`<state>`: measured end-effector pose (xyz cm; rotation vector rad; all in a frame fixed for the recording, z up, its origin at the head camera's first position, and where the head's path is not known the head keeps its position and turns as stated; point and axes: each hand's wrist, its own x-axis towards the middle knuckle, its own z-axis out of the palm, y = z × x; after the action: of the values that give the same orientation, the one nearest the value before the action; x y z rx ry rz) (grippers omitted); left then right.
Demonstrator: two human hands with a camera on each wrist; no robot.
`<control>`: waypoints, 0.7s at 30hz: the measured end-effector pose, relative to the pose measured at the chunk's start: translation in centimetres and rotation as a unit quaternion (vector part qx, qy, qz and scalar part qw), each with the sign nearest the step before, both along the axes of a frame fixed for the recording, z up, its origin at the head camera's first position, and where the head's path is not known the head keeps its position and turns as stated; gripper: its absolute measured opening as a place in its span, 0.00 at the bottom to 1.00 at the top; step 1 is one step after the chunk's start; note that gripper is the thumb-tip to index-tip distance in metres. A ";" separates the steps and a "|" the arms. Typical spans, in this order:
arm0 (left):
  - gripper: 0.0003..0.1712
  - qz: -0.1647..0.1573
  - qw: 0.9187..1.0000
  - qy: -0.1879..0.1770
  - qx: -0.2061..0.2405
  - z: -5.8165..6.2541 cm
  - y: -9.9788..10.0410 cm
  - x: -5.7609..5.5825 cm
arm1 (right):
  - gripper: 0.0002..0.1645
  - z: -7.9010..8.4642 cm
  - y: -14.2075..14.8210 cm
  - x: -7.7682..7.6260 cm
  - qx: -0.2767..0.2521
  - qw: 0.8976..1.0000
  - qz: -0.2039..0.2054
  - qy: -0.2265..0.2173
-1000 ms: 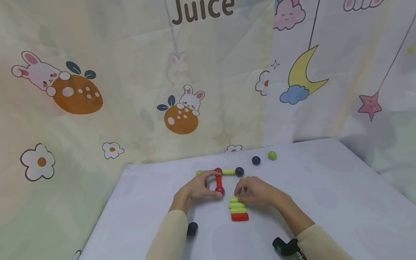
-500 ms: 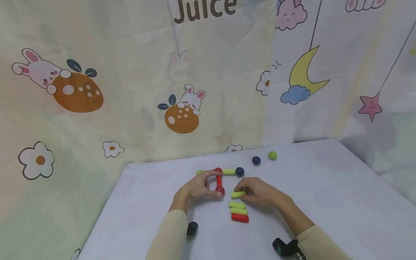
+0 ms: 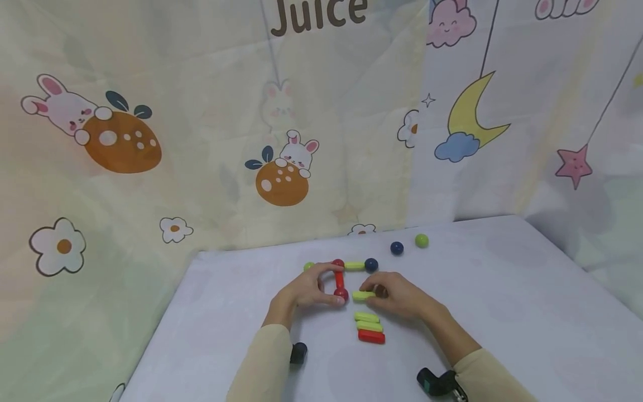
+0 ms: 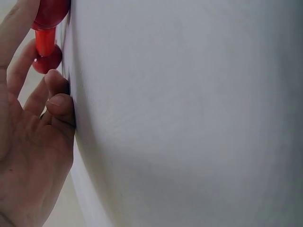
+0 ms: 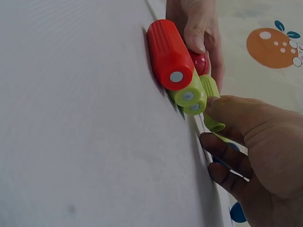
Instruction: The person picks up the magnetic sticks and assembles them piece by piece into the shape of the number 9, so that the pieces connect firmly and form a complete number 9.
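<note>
My left hand grips a red magnetic rod with a ball at each end, thumb against the near red ball and a finger at the far red ball. In the left wrist view, the red rod spans the hand's thumb and fingers. My right hand pinches a yellow-green rod between thumb and finger, its free end pointing at the near red ball with a small gap. From the far red ball, another yellow-green rod runs right to a dark blue ball.
Two yellow-green rods and a red rod lie side by side nearer me. A loose dark blue ball and green ball sit toward the back. Another green ball shows behind the left hand. A printed cloth hangs behind.
My right hand has taken the farthest yellow-green rod off the row and moved it away from me and left, toward the near red ball. The left hand has kept its place.
</note>
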<state>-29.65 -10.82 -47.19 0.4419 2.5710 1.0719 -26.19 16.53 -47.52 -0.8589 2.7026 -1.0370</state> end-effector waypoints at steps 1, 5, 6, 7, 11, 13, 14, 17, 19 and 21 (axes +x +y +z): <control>0.44 -0.001 1.000 0.002 -0.001 0.0 0.0 0.0 | 0.15 0.0 -0.1 0.0 -0.002 1.000 0.002 0.003; 0.44 -0.004 1.000 0.012 -0.006 0.0 0.1 0.1 | 0.14 -0.2 -0.4 -0.1 -0.010 1.000 0.013 0.018; 0.44 -0.004 1.000 0.012 -0.008 0.0 0.1 0.1 | 0.14 -0.2 -0.4 -0.1 -0.012 1.000 0.015 0.020; 0.44 -0.005 1.000 0.013 -0.008 0.0 0.2 0.2 | 0.14 -0.3 -0.4 -0.1 -0.013 1.000 0.015 0.022; 0.43 -0.007 1.000 0.010 -0.007 0.1 0.6 0.2 | 0.13 -0.4 -0.3 -0.1 -0.011 1.000 0.001 0.021; 0.43 -0.006 1.000 0.009 -0.005 0.2 0.6 0.2 | 0.12 -0.5 -0.2 -0.1 -0.011 1.000 -0.010 0.019; 0.43 -0.007 1.000 0.010 -0.006 0.2 0.7 0.2 | 0.12 -0.6 -0.2 -0.1 -0.011 1.000 -0.014 0.019; 0.44 -0.014 1.000 0.013 -0.013 0.4 0.8 0.1 | 0.11 -0.8 -0.2 -0.2 -0.012 0.999 -0.026 0.020; 0.44 -0.018 1.000 0.013 -0.021 0.6 0.9 0.1 | 0.11 -0.9 -0.1 -0.2 -0.017 0.999 -0.029 0.021; 0.42 -0.017 0.999 0.011 -0.030 0.7 1.0 0.1 | 0.12 -1.0 0.0 -0.2 -0.022 0.999 -0.032 0.020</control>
<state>-29.56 -9.84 -46.45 0.4842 2.5976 0.9809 -26.40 16.54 -48.51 -0.8146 2.7664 -1.1076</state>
